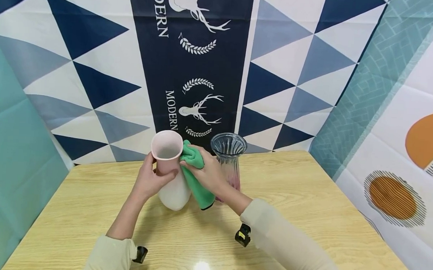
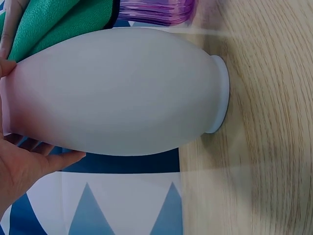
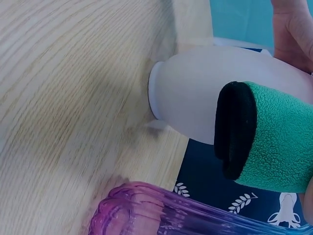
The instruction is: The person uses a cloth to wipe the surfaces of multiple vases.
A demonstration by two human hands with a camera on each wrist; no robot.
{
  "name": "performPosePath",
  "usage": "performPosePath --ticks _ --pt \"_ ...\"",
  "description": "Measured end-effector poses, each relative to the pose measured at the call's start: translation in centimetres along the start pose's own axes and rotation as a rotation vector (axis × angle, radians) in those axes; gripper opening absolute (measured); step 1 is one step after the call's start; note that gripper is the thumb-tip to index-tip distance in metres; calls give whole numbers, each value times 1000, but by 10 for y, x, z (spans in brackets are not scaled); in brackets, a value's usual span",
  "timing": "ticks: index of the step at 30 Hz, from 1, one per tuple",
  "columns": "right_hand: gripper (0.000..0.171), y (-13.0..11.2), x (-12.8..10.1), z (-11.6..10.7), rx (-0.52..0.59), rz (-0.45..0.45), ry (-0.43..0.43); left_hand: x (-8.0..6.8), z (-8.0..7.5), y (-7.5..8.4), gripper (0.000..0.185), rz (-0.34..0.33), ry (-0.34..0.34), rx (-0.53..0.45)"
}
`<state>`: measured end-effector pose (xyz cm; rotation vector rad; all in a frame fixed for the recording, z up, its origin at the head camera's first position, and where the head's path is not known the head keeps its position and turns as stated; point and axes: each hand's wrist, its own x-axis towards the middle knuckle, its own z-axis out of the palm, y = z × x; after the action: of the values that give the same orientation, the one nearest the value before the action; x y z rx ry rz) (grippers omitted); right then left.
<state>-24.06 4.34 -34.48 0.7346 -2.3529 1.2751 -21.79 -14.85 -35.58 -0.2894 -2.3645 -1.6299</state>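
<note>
A pink-to-white vase [image 1: 174, 191] stands near the back of the table, its open mouth tilted toward the head camera. My left hand [image 1: 152, 181] grips its neck, thumb across the front and fingers round the far left side. In the left wrist view the vase's white foot ring [image 2: 221, 94] is right at the wood. My right hand [image 1: 208, 173] holds a bunched green cloth [image 1: 201, 188] against the right of the neck. The cloth's black-edged end [image 3: 237, 129] hangs down beside the vase body. The right palm is hidden from the head camera.
Just behind my right hand stands a ribbed glass vase [image 1: 233, 168], blue at the rim and pink-purple at the base. Patterned fabric [image 1: 106, 74] rises behind the wooden table [image 1: 289, 202]. Teal [image 1: 16, 142] and white [image 1: 390, 150] panels flank it.
</note>
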Motion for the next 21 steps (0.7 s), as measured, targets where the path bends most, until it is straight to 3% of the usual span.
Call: performPosePath --ticks 10,21 --pt "52 -2 -2 5 -12 25 -29 1 -2 0 76 -9 -14 -4" --pt "49 5 -12 6 -76 31 -62 0 -1 -5 75 45 4 9"
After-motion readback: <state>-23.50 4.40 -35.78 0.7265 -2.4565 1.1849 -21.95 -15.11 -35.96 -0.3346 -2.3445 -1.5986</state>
